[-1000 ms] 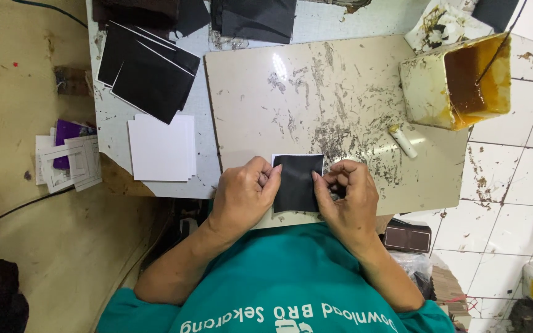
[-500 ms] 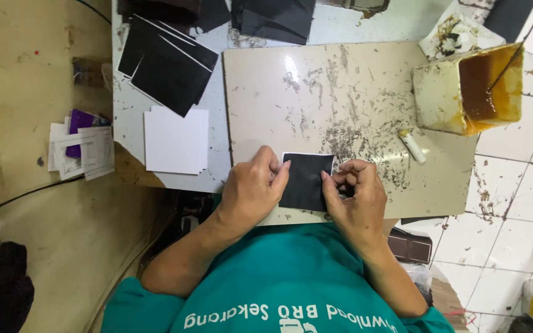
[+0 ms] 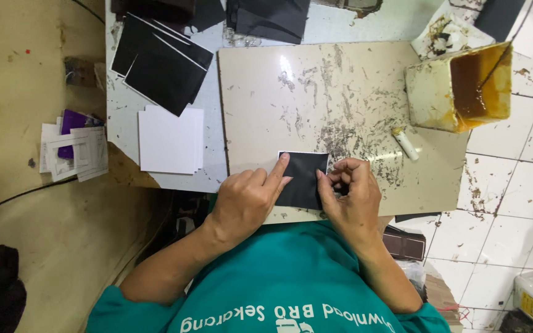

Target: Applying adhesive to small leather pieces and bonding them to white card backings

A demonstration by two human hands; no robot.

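Head view: black square piece (image 3: 303,176) flat on stained board (image 3: 340,92), near edge, sides roughly parallel to board edges, no clear long axis. Left hand (image 3: 245,200) forefinger extended, pressing left edge. Right hand (image 3: 350,197) curled, pinching right edge. Surface (image 3: 211,166) grey, glue-smeared; glue tub (image 3: 458,86) far right; white-tiled floor (image 3: 525,166).

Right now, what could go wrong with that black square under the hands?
1. The black square lies on a glue-crusted board; dried residue may mark it.
2. Only the left hand forefinger and the right hand fingertips pin it; it could skew.
3. The open glue tub sits close; drips are possible.
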